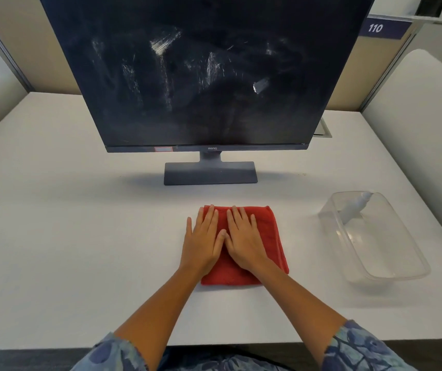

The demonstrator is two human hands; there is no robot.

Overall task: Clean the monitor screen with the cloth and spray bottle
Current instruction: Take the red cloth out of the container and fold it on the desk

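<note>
A dark monitor with white smears across its screen stands on its base at the middle back of the white desk. In front of it lies a folded red cloth. My left hand and my right hand rest flat on the cloth, side by side, fingers spread, gripping nothing. A white spray bottle lies at the far end of a clear plastic tub on the right of the desk.
Beige and white partition walls surround the desk at the back and sides. A sign reading 110 is at the upper right. A grey cable hatch sits behind the monitor's right edge. The desk's front edge is close to my body.
</note>
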